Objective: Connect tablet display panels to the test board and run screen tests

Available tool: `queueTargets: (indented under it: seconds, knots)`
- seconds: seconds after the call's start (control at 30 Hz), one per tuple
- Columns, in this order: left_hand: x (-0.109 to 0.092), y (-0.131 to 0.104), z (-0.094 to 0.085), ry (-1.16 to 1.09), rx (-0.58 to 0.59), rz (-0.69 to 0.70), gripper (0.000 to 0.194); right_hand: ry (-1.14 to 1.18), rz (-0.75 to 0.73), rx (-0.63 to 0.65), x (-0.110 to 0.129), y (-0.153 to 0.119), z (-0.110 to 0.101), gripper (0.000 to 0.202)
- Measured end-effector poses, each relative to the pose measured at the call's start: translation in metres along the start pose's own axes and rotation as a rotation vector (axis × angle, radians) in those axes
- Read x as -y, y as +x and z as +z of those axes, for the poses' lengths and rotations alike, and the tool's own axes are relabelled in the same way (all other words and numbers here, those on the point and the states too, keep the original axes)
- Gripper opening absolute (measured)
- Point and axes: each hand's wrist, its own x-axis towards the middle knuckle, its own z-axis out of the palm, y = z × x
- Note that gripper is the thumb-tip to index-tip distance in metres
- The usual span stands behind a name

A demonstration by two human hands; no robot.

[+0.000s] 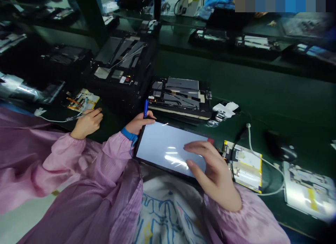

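A tablet (157, 139) with a lit, plain pale screen lies tilted in front of my body. My left hand (138, 123), with a blue wristband, grips its upper left corner, thumb on the front edge. A blue pen (146, 108) sticks up from that hand. Over the right part of the screen is my right hand (215, 170), fingers apart and holding nothing; I cannot tell whether its fingertips touch the glass. Ceiling lights reflect in the screen, and the tablet's lower right corner is hidden behind my right hand.
Opened tablets (182, 93) lie stacked beyond, with another stack (120, 58) to the left. At right are a yellow-edged battery (248, 167), white cable (273, 163), mouse (282, 146) and silver panel (309, 191). A co-worker's hand (89, 122) holds a thin tool at left.
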Motion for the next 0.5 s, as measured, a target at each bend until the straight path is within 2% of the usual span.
queueTargets:
  seconds: [0.1, 0.23, 0.37, 0.43, 0.5]
  knots:
    - [-0.001, 0.0, -0.002, 0.008, 0.06, 0.028, 0.033, -0.336, -0.101, -0.013, -0.007, 0.022, 0.014, 0.035]
    - [-0.001, -0.003, -0.003, -0.011, 0.102, 0.045, 0.04, -0.56, -0.115, 0.101, -0.012, 0.049, 0.042, 0.046]
    - [0.002, -0.003, -0.006, -0.033, 0.139, 0.093, 0.04, -0.604, -0.148, 0.173, -0.008, 0.062, 0.059, 0.024]
    - [0.004, -0.001, -0.006, -0.013, 0.11, 0.089, 0.034, -0.546, -0.145, 0.159, -0.004, 0.063, 0.054, 0.018]
    - [0.006, 0.003, -0.003, 0.03, 0.047, 0.059, 0.027, -0.431, -0.111, 0.124, -0.003, 0.059, 0.041, 0.015]
